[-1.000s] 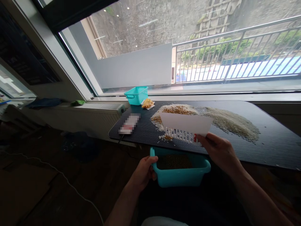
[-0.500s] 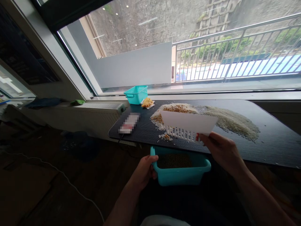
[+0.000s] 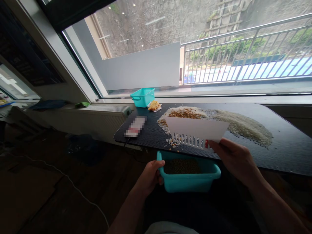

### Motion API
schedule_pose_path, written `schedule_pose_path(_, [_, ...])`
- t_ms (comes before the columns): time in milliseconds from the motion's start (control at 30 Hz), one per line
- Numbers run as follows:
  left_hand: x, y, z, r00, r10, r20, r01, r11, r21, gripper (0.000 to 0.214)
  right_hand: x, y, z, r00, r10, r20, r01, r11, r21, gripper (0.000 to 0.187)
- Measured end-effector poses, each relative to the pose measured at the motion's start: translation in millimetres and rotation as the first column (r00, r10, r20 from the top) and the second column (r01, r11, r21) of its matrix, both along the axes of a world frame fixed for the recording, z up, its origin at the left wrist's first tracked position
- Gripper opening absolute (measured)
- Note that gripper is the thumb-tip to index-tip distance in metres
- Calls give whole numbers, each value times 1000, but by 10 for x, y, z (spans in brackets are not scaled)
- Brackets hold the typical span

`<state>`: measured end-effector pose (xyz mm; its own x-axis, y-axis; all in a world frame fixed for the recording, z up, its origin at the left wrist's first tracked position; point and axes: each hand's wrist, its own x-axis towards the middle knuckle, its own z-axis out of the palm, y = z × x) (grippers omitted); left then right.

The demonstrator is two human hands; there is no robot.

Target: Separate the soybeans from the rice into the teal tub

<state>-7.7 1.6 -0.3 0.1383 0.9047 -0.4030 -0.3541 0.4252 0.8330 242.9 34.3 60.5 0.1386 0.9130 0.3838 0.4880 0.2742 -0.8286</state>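
Both closed, the left hand (image 3: 151, 176) grips the near turquoise tub (image 3: 187, 184) and the right hand (image 3: 235, 156) pinches the white slotted sheet (image 3: 198, 128); steady, level handling should limit spills

No text, brand or number legible. Dark poster (image 3: 31, 52) at left: faint marks, too dim to read. Pixelated item (image 3: 135, 126) on table (image 3: 280, 156): print masked. White slotted scoop (image 3: 196, 127): red patch (image 3: 206, 143), unreadable.

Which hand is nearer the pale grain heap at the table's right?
Right. The right hand, holding the white slotted tool, is just this side of the heap; the left hand, gripping the nearer teal bin, is farther left.
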Motion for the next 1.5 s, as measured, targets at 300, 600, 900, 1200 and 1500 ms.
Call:
schedule_pose_path(300, [-24, 9, -46, 1000, -4, -9, 4, 1000, 5, 38, 92, -4, -55, 998, 43, 40, -42, 999, -9, 35])
schedule_pose_path(600, [-49, 5, -46, 1000, 4, -18, -4, 1000, 7, 39, -22, 31, -51, 992, 113, 56, -112, 993, -31, 31])
schedule_pose_path(900, [-47, 6, -70, 1000, -3, -6, 3, 1000, 4, 38, 29, 38, -114, 987, 159, 31, -156, 985, -78, 33])
schedule_pose_path(1200, [-46, 13, -49, 1000, 0, -19, 0, 1000, 0, 40, 85, 84, -67, 997, 68, 24, -67, 996, -55, 33])
schedule_pose_path(1500, [-46, 12, -58, 1000, 5, -12, -6, 1000, -5, 40, 44, 63, -13, 997, 69, 25, -67, 994, -85, 32])
